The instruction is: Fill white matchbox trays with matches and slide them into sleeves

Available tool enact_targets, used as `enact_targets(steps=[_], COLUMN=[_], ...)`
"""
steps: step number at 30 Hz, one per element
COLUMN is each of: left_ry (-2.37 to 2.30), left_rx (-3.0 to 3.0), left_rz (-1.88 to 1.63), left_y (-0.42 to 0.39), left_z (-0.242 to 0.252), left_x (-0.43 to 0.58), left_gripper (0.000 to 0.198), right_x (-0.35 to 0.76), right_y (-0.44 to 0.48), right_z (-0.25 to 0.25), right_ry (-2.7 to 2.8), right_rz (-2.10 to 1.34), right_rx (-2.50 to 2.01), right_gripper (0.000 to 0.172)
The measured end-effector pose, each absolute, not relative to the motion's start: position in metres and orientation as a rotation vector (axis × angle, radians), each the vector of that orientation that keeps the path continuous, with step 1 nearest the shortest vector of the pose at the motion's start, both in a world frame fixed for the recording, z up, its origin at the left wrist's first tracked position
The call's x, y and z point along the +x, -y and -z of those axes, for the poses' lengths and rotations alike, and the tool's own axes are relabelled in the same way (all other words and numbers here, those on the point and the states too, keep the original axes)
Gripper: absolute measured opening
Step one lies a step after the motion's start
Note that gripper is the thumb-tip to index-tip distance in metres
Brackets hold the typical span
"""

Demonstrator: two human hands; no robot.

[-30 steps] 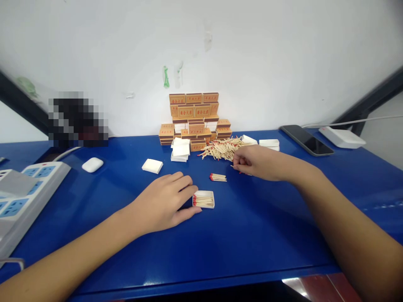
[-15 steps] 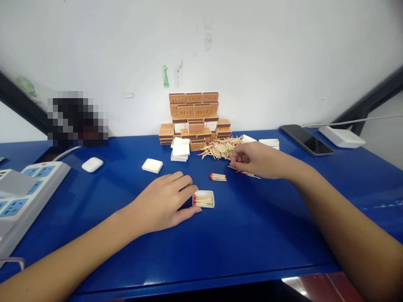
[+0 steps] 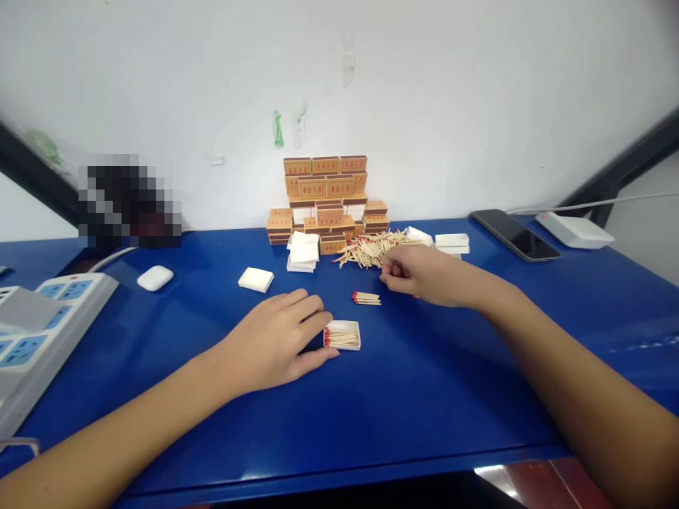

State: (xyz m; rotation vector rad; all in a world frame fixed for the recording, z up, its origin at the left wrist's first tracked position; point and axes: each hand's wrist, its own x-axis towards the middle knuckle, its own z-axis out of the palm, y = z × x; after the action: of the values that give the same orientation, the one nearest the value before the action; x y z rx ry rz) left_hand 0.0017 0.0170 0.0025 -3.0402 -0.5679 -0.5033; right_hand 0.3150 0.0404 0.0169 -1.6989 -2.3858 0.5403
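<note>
My left hand (image 3: 276, 343) lies on the blue table (image 3: 371, 410) with its fingers against the left side of a small white tray (image 3: 342, 335) that holds red-tipped matches. My right hand (image 3: 421, 273) is curled into a pinch at the near edge of a loose pile of matches (image 3: 371, 249); what its fingertips hold is hidden. A small aligned bundle of matches (image 3: 367, 298) lies on the table between the hands.
Orange matchboxes (image 3: 326, 198) are stacked against the wall. White inner trays (image 3: 303, 252) lie stacked, one more (image 3: 256, 279) to the left, others (image 3: 450, 243) on the right. A power strip (image 3: 37, 332), earbud case (image 3: 155, 277), phone (image 3: 514, 235) and white adapter (image 3: 576, 230) surround them.
My right hand went up to the match pile and came back slightly left and nearer, fingers closing. My left hand and the tray stayed put.
</note>
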Motion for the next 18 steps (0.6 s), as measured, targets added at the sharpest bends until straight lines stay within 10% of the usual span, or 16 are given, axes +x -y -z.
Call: enact_targets(steps=[18], left_ry=[0.569], left_rx=[-3.028], left_rz=[0.49], left_y=[-0.0165], left_z=[-0.002], left_x=[0.0023], left_gripper=[0.038], right_x=[0.3057], right_y=[-0.0366], right_z=[-0.0265], right_ry=[2.356], right_rz=[-0.42], right_rx=[-1.386], right_gripper=[0.03])
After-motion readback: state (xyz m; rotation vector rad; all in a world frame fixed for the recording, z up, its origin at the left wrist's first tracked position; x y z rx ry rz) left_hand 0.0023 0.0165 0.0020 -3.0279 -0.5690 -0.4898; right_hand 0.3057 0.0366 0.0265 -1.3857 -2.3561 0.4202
